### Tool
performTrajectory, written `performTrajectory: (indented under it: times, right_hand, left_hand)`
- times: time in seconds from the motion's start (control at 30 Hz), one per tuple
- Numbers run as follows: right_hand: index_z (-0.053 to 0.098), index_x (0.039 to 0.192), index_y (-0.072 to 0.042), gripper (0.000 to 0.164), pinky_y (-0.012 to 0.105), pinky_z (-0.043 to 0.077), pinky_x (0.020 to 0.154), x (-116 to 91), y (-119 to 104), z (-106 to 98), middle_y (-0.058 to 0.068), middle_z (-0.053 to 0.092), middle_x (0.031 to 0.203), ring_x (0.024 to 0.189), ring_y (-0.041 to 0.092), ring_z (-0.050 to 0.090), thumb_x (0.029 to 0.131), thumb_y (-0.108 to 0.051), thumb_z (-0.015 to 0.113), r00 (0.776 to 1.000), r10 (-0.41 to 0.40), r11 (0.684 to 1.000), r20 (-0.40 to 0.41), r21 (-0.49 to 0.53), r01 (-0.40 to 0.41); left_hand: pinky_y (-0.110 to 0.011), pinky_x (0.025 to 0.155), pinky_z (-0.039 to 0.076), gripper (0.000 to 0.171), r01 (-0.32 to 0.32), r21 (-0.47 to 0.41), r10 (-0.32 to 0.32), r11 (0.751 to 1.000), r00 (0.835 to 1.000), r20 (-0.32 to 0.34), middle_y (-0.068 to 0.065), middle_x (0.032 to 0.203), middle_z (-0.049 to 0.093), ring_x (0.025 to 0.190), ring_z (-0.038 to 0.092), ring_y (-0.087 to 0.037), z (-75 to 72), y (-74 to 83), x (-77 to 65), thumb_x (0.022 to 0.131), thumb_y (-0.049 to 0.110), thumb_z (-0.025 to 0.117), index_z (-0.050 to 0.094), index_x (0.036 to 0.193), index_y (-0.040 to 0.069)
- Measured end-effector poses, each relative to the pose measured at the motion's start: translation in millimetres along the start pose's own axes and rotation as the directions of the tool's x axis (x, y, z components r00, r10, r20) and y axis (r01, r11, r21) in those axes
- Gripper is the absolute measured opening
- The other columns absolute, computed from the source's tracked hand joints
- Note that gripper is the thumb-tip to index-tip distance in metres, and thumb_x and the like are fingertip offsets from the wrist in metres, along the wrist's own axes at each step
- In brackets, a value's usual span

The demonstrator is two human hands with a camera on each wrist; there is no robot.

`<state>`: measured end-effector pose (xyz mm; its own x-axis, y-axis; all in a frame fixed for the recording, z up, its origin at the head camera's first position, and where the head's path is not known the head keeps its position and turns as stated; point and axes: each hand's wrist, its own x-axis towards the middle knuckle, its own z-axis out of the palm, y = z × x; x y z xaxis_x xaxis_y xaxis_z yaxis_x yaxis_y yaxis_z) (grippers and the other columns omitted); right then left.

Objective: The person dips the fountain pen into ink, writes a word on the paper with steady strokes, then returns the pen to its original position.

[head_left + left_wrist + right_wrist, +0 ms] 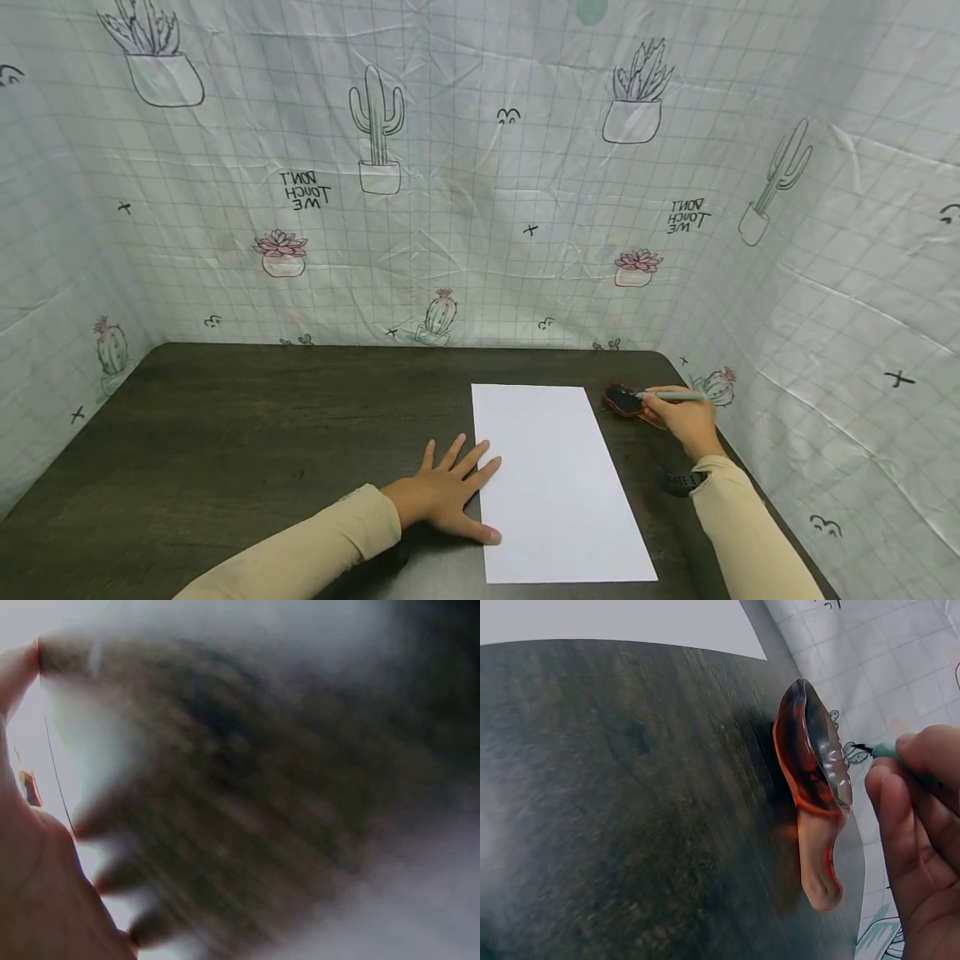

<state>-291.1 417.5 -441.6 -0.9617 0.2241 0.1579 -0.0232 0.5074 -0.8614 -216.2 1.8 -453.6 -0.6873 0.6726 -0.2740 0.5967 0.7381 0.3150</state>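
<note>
A sheet of white paper [555,483] lies lengthwise on the dark table. My left hand [450,492] rests with fingers spread over its left edge, fingertips and thumb on the paper; the left wrist view is mostly blurred around the palm [45,877]. Between the fingertips and thumb of my right hand [682,417] is a thin, pale green brush [678,396] with a dark tip. That tip is over a small spoon-shaped dish [812,750], reddish-orange, with a glossy black pool inside and a short handle. The dish stands right of the paper.
The dark wood table [247,442] extends left of the paper. A patterned cloth [465,208] with cactus drawings hangs at the back and both sides, close by the right forearm. A black band [681,482] is on the right wrist.
</note>
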Motion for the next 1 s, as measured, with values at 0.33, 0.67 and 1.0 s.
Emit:
performTrajectory:
  times: [0.33, 0.67, 1.0]
  right_hand:
    - [0.067, 0.109, 0.010, 0.033, 0.030, 0.058, 0.065, 11, -7, 6, 0.004, 0.073, 0.079, 0.068, 0.013, 0.071, 0.088, -0.016, 0.070, 0.996, 0.085, 0.994, 0.037, -0.069, -0.082]
    - [0.067, 0.107, 0.010, 0.031, 0.027, 0.057, 0.061, 16, -11, 12, 0.000, 0.071, 0.072, 0.062, 0.008, 0.070, 0.087, -0.013, 0.071, 0.989, 0.141, 0.985, 0.039, -0.104, -0.136]
    - [0.071, 0.099, 0.008, 0.027, 0.022, 0.055, 0.056, 19, -5, 17, 0.011, 0.073, 0.080, 0.059, 0.006, 0.068, 0.086, -0.015, 0.071, 0.998, 0.067, 0.972, 0.004, -0.226, -0.064]
  left_hand:
    - [-0.068, 0.108, -0.003, 0.097, -0.012, -0.008, 0.012, 1.000, 1.000, 0.000, 0.003, 0.162, -0.003, 0.147, -0.009, -0.034, -4.0, 1.0, -2.7, 0.078, 0.077, 0.054, 0.011, 0.155, 0.035]
    - [-0.070, 0.106, -0.006, 0.096, -0.027, -0.045, 0.027, 0.999, 1.000, -0.002, 0.005, 0.162, -0.005, 0.146, -0.010, -0.036, -2.6, -0.7, -3.0, 0.077, 0.075, 0.057, 0.012, 0.154, 0.037]
    - [-0.072, 0.105, -0.005, 0.101, -0.038, -0.018, 0.038, 0.999, 0.999, -0.006, 0.007, 0.162, -0.004, 0.146, -0.009, -0.039, -2.5, -0.4, -2.6, 0.076, 0.076, 0.057, 0.010, 0.155, 0.033]
